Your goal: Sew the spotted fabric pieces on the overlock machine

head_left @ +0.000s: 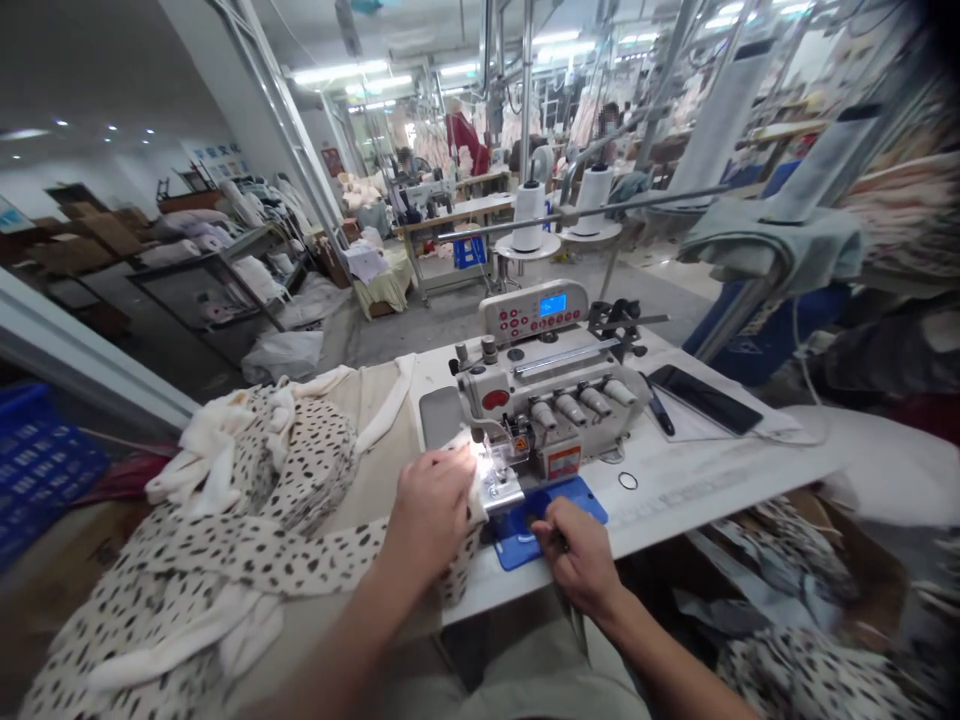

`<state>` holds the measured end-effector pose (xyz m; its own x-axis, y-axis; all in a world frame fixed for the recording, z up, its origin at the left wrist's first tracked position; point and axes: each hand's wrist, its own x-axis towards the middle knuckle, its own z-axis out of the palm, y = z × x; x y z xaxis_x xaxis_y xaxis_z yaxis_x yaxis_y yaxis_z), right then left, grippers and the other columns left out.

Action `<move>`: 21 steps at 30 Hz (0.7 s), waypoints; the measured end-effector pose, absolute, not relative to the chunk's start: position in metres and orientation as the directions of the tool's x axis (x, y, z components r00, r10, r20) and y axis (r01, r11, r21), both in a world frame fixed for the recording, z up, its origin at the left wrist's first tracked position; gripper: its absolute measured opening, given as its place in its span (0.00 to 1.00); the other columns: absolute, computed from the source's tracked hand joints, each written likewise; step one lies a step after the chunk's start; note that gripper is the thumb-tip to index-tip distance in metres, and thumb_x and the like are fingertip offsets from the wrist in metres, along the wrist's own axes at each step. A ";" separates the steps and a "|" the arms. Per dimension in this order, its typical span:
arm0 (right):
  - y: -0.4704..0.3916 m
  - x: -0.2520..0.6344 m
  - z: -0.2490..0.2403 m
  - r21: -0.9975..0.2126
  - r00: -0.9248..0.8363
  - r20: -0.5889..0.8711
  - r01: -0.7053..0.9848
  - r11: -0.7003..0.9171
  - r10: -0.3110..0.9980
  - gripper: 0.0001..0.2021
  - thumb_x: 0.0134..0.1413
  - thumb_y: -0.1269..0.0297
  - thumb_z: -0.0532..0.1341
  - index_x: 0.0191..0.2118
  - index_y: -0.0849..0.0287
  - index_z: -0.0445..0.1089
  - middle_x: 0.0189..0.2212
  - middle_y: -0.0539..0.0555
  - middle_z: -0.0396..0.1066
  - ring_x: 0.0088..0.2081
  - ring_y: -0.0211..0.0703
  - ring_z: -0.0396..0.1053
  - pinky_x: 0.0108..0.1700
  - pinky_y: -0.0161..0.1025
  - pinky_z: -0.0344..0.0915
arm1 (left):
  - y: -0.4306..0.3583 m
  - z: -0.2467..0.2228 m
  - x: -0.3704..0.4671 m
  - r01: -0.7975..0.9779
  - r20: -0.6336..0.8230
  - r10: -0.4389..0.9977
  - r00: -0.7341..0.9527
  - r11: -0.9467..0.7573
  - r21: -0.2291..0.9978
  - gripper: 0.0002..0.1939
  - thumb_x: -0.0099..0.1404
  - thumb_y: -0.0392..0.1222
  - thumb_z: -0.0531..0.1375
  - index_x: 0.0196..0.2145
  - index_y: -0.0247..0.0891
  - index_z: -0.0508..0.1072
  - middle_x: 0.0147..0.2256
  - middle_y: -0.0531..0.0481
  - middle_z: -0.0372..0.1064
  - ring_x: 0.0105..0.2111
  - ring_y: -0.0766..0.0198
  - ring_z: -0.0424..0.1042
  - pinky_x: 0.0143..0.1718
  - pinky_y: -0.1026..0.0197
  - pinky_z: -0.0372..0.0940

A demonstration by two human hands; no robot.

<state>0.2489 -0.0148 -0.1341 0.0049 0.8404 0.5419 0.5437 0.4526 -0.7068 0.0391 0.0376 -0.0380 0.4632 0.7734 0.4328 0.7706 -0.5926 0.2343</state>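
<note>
My left hand (429, 508) is closed on the edge of a cream fabric with dark spots (300, 560), at the lit needle area of an overlock sewing machine (555, 400). The fabric spreads leftward over the table in a loose heap, with plain cream strips (386, 405) among the folds. My right hand (581, 555) is curled closed in front of the machine, beside a blue plate (517, 545) at the table edge. Something small and dark shows at its fingers, too unclear to name. The cloth edge under my left fingertips is partly hidden.
A phone (705, 398) and a dark pen (658, 408) lie on paper right of the machine. A small ring (628, 481) rests on the white tabletop (690, 490). White thread cones (529, 215) stand behind. A blue basket (45, 465) is at far left; spotted cloth (802, 670) lies low right.
</note>
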 end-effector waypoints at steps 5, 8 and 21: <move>-0.022 0.225 -0.125 -0.823 0.009 0.481 0.350 0.448 0.877 0.14 0.69 0.60 0.53 0.34 0.57 0.72 0.32 0.56 0.74 0.35 0.45 0.72 0.38 0.40 0.68 | 0.026 -0.039 0.032 0.769 0.479 0.757 0.445 -0.597 0.228 0.15 0.67 0.31 0.56 0.50 0.39 0.72 0.48 0.44 0.74 0.47 0.56 0.71 0.50 0.51 0.68; -0.026 0.208 -0.119 -0.907 0.057 0.370 0.237 0.348 0.927 0.12 0.66 0.57 0.56 0.39 0.57 0.75 0.35 0.56 0.77 0.37 0.48 0.75 0.41 0.41 0.70 | 0.020 -0.038 0.031 0.808 0.485 0.786 0.384 -0.540 0.235 0.11 0.67 0.35 0.58 0.47 0.39 0.73 0.44 0.44 0.73 0.45 0.55 0.72 0.47 0.51 0.69; -0.033 0.208 -0.130 -0.795 0.255 -0.192 -0.606 0.002 0.948 0.18 0.46 0.54 0.73 0.37 0.58 0.69 0.20 0.44 0.68 0.19 0.33 0.62 0.22 0.30 0.61 | -0.008 -0.051 0.084 0.597 0.280 0.817 0.504 -0.564 0.571 0.16 0.64 0.30 0.56 0.47 0.42 0.74 0.44 0.49 0.77 0.42 0.59 0.76 0.46 0.58 0.68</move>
